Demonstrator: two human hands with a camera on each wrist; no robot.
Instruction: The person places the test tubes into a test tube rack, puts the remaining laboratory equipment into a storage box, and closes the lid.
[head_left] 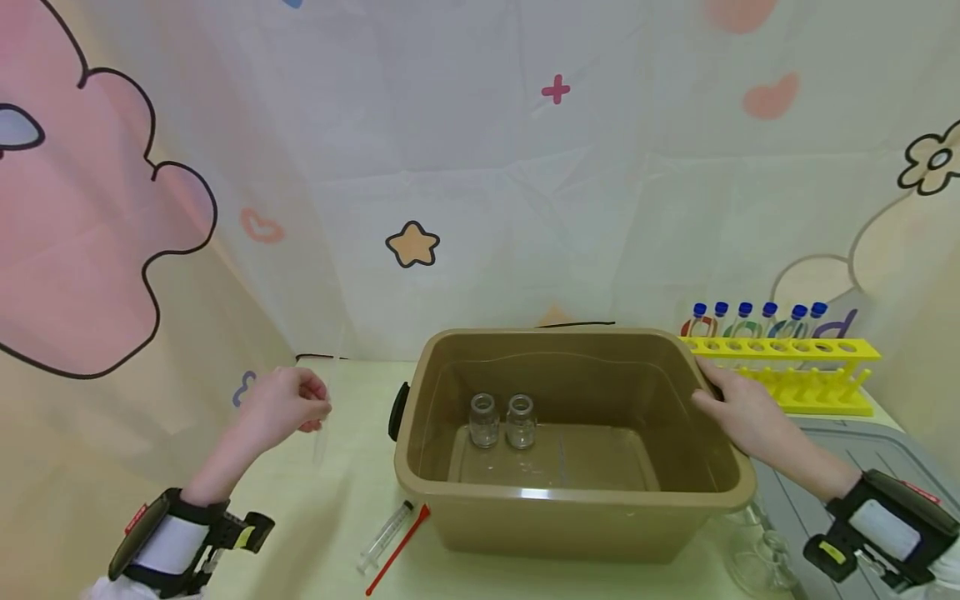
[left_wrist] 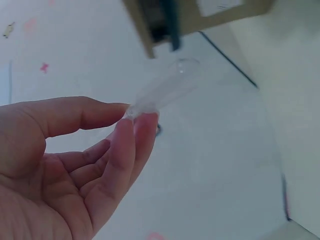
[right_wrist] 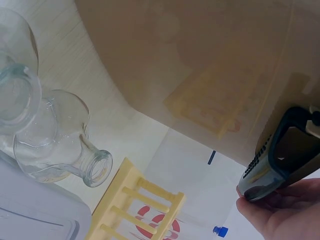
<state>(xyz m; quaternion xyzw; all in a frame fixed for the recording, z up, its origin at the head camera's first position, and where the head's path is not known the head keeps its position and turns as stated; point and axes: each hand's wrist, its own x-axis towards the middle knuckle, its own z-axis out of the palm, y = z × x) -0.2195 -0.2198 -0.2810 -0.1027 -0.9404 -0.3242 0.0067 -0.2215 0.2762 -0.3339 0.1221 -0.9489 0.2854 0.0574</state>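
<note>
Left hand [head_left: 288, 408] raised above the desk [head_left: 352, 500], left of the brown tub [head_left: 570, 517]; thumb and fingertips pinch one end of a clear glass test tube [left_wrist: 165, 90], which hangs down from the hand in the head view, faint against the desk. Right hand [head_left: 738, 408] rests on the tub's right rim, fingers curled round the black handle [right_wrist: 272, 162] on that side. Tub stands on the desk, with two small clear glass bottles [head_left: 502, 421] upright side by side on its floor. Syringe [head_left: 384, 535] and red stick [head_left: 397, 550] lie on the desk at the tub's front left corner. Yellow rack [head_left: 795, 362] with blue-capped tubes stands behind the right hand. Clear glass flasks [right_wrist: 55, 145] lie by the tub's right side.
</note>
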